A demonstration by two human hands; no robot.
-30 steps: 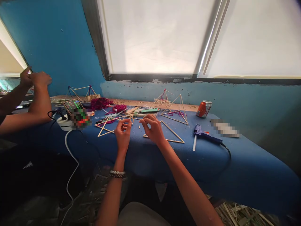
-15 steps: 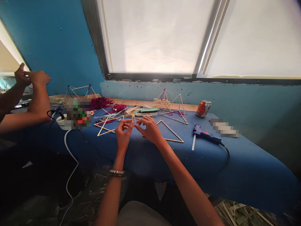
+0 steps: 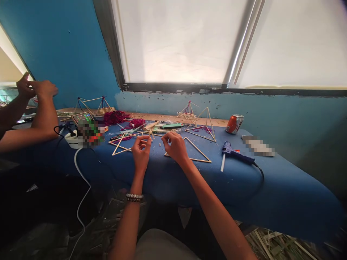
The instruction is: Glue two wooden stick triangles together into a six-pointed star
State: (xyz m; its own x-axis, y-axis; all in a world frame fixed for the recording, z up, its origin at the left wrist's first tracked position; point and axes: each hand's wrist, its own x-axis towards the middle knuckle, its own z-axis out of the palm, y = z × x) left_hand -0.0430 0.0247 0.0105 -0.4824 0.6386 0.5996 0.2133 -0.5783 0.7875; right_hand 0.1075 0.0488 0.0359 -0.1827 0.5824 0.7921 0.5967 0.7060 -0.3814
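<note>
My left hand (image 3: 141, 151) is closed in a pinch, its thumb and fingertips on thin wooden sticks (image 3: 151, 134) that meet in a small peak above them. My right hand (image 3: 176, 147) is a little to the right, fingers curled and thumb near the index finger; whatever it pinches, if anything, is too small to make out. Between the hands shows a short bit of stick (image 3: 159, 144). Beyond my right hand lies a triangle of sticks (image 3: 200, 151), partly covered by it. Another stick frame (image 3: 119, 148) is left of my left hand.
A blue glue gun (image 3: 235, 152) with a cable lies right, near a soda can (image 3: 234, 124). Behind stand stick pyramids (image 3: 207, 124), purple yarn (image 3: 116, 117) and a green cutter (image 3: 172, 126). Left are a power strip (image 3: 73, 141) and another person's hands (image 3: 40, 88).
My right hand has moved right, away from my left hand, its fingers curling in. A short bit of stick now shows between them. My left hand has shifted slightly left.
</note>
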